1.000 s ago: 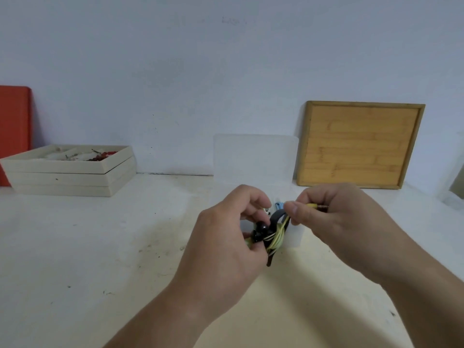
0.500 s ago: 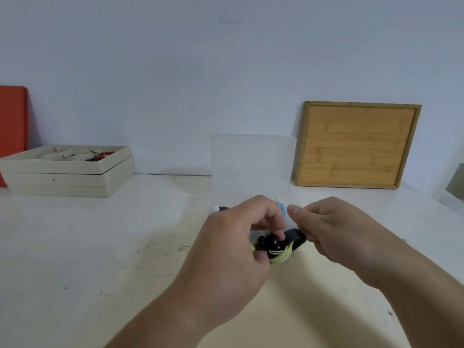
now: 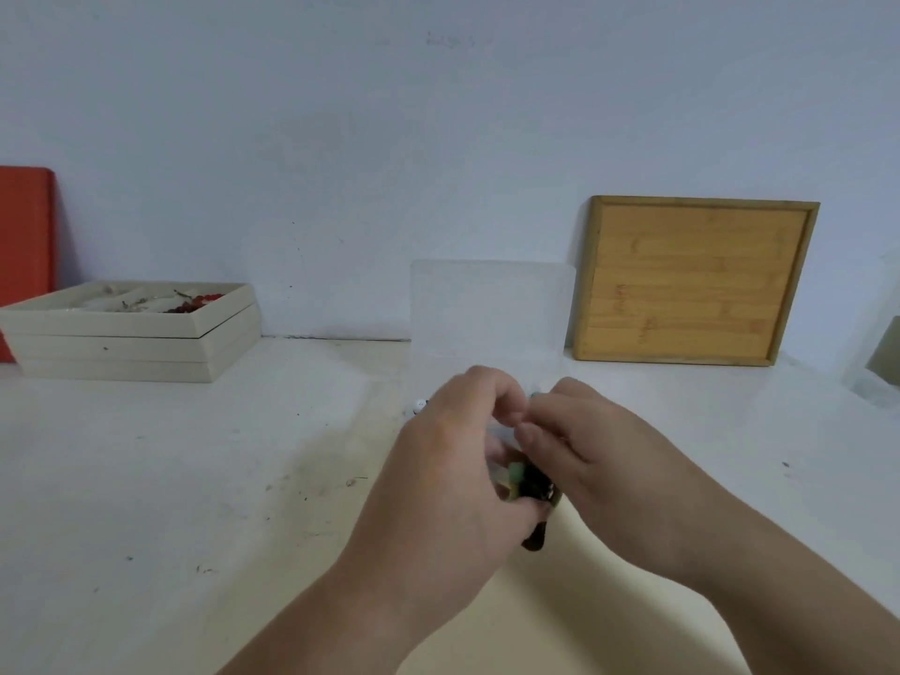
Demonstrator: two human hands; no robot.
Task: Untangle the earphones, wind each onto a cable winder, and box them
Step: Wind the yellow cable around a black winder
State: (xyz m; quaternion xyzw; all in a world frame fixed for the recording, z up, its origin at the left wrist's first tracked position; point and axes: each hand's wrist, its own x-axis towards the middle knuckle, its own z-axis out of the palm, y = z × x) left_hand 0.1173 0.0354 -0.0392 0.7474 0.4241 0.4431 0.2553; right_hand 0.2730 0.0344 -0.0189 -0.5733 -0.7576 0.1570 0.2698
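The left grip (image 3: 453, 470) and right grip (image 3: 601, 462) meet on the cable winder (image 3: 533, 485) above the worktop (image 3: 195, 479). Just behind them stands the plastic box (image 3: 492, 309). Behind and right, a wooden tray (image 3: 696, 285) leans on the wall. Far left and behind sit stacked compartment trays (image 3: 131, 343), with a board (image 3: 24, 236) behind those.

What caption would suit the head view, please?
Left hand and right hand together grip a black cable winder wound with yellow-green earphone cable over a white table.
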